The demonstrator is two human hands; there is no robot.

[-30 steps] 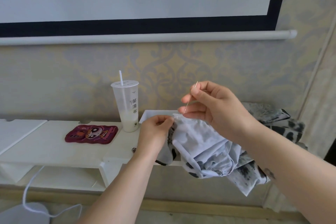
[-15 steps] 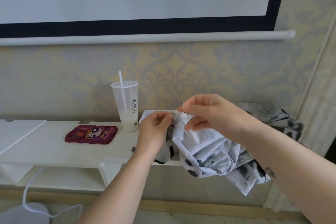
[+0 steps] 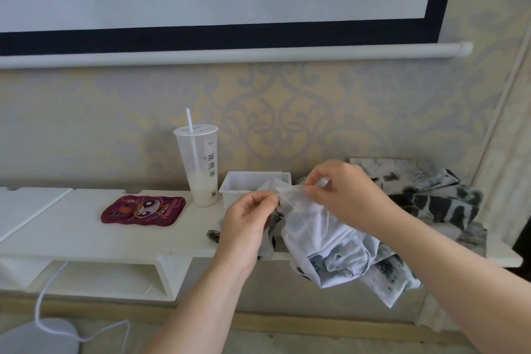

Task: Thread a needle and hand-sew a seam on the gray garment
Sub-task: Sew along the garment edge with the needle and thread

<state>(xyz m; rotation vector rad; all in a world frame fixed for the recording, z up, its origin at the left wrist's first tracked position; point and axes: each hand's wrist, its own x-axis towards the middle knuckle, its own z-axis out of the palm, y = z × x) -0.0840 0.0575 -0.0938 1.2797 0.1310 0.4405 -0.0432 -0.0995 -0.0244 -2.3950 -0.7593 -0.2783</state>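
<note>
The gray garment [image 3: 324,238], pale with dark printed patches, hangs bunched over the front of a white shelf [image 3: 115,227]. My left hand [image 3: 247,218] pinches its upper edge from the left. My right hand [image 3: 344,192] pinches the same edge from the right, fingers curled down onto the cloth. A thin white thread [image 3: 296,211] runs in a loop from that edge down across the fabric. The needle is hidden under my right fingers.
A tall plastic cup [image 3: 198,165] with a straw stands on the shelf beside a white box [image 3: 253,187]. A dark red cartoon pad [image 3: 143,208] lies to the left. More printed fabric [image 3: 431,195] is piled at the right. A white cable [image 3: 43,296] hangs below.
My right hand came down from its raised position, where the needle showed above the fingers, to the garment's edge. The thread now lies slack on the cloth. My left hand barely moved.
</note>
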